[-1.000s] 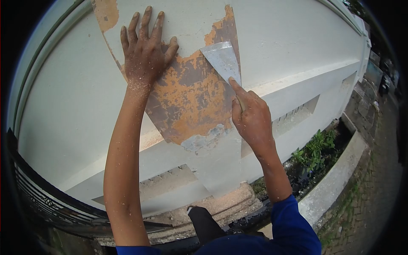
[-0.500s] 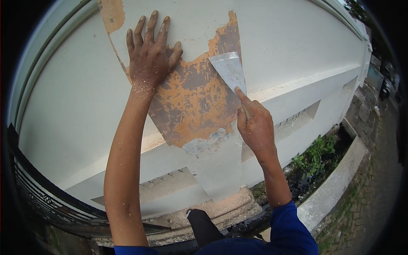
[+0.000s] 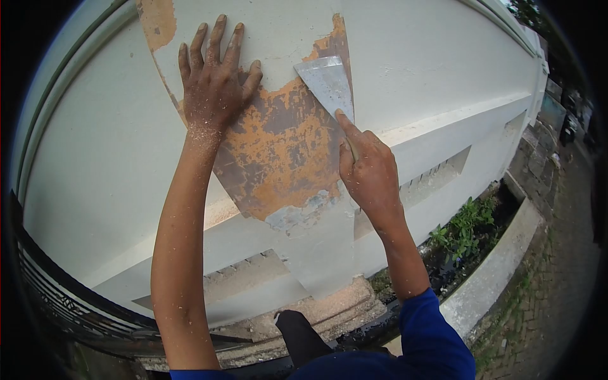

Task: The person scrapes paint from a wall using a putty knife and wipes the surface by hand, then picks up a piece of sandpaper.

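My right hand (image 3: 372, 166) is closed round the handle of a wide putty knife (image 3: 328, 85), its index finger stretched along the blade. The blade's edge lies at the border between white paint and the stripped patch (image 3: 278, 152) on the wall pillar. That patch shows mottled orange and grey-brown, with pale bluish flakes along its lower end. Flat against the pillar at the patch's upper left rests my left hand (image 3: 216, 85), fingers spread, holding nothing. Paint dust speckles its wrist and forearm.
White wall panels (image 3: 418, 69) flank the pillar, with a dusty ledge (image 3: 456, 120) along the right side. Green plants (image 3: 468, 231) grow in a ditch at lower right, beside a concrete curb (image 3: 500, 272). A black metal fence (image 3: 69, 294) curves along the lower left.
The putty knife and my right hand appear higher and farther left, the blade nearer the white paint's edge. The whole view has shifted slightly; my left hand stays flat on the pillar.
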`<move>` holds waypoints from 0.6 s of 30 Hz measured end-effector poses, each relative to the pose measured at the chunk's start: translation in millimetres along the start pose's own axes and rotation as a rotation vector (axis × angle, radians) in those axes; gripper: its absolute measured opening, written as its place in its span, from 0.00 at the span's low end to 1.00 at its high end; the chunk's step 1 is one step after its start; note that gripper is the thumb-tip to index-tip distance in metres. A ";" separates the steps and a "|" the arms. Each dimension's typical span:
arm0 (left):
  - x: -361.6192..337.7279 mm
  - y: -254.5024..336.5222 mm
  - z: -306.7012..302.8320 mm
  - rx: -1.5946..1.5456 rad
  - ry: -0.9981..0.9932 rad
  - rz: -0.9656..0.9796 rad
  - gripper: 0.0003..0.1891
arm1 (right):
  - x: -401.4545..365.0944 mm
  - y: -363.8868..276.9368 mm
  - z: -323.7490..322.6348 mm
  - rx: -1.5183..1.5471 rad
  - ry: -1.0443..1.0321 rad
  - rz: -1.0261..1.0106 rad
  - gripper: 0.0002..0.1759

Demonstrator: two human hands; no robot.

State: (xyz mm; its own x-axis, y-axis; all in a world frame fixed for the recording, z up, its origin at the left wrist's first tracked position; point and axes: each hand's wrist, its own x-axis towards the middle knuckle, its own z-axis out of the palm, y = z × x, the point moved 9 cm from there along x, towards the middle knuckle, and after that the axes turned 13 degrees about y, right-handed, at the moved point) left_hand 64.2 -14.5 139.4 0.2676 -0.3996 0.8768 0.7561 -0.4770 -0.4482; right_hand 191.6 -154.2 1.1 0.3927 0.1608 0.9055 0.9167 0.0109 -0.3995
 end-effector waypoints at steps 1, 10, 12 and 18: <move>0.5 -0.4 0.3 0.006 -0.005 -0.005 0.31 | -4.0 3.5 -0.6 -0.009 -0.033 0.015 0.27; 0.2 0.3 -0.1 -0.002 -0.023 -0.006 0.32 | -2.9 3.5 -2.0 -0.020 -0.070 0.068 0.29; -1.1 0.2 0.0 0.005 -0.028 -0.004 0.32 | -9.8 7.8 -6.0 -0.061 -0.103 0.036 0.28; -1.3 0.0 -0.3 -0.021 -0.006 -0.002 0.32 | -2.7 3.0 -0.2 -0.044 -0.028 0.006 0.28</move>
State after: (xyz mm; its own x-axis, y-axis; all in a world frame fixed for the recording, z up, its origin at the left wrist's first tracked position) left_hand 63.7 -14.2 138.2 0.2698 -0.3941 0.8786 0.7440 -0.4939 -0.4500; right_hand 193.3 -154.8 -2.6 0.3968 0.1887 0.8983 0.9168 -0.0331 -0.3980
